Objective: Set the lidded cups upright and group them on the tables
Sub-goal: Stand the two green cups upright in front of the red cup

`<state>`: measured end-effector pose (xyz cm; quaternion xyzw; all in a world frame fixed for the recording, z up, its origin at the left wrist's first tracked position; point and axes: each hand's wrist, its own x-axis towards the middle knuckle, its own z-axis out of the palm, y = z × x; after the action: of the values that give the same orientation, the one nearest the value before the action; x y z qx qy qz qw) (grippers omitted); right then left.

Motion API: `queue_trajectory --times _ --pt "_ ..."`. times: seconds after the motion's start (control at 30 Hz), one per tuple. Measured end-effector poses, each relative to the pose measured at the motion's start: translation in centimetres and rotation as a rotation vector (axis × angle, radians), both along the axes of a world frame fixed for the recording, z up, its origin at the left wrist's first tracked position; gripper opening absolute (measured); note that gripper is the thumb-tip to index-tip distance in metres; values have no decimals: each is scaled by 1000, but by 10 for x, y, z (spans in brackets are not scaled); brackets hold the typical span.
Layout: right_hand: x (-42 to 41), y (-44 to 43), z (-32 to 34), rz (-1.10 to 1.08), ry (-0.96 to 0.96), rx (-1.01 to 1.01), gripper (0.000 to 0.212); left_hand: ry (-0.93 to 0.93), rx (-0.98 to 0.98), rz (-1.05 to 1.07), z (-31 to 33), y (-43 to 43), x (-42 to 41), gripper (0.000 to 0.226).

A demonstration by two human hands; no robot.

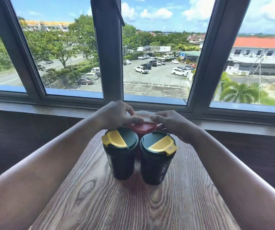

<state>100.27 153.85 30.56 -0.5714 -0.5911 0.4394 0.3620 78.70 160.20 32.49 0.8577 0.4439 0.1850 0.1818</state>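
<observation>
On wood table [133, 205] by window [150, 63] | both hands grip red cup [142, 127]

the only writing that shows is on the dark green cup at 5 o'clock [156, 159], the one with the yellow flap on its lid: pale, handwritten-looking letters run down its side, and the top ones look like "ok", the rest too dark and small to make out. the dark green cup at 7 o'clock [120, 151] carries a faint pale mark low on its left side, unreadable. a sign far out by the car park is too small to read.
</observation>
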Motion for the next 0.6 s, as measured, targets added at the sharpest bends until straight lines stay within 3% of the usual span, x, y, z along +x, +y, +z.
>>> queue_trajectory --times 0.6 --pt "0 -9 -1 -58 -115 12 33 76 -17 47 8 -17 -2 48"
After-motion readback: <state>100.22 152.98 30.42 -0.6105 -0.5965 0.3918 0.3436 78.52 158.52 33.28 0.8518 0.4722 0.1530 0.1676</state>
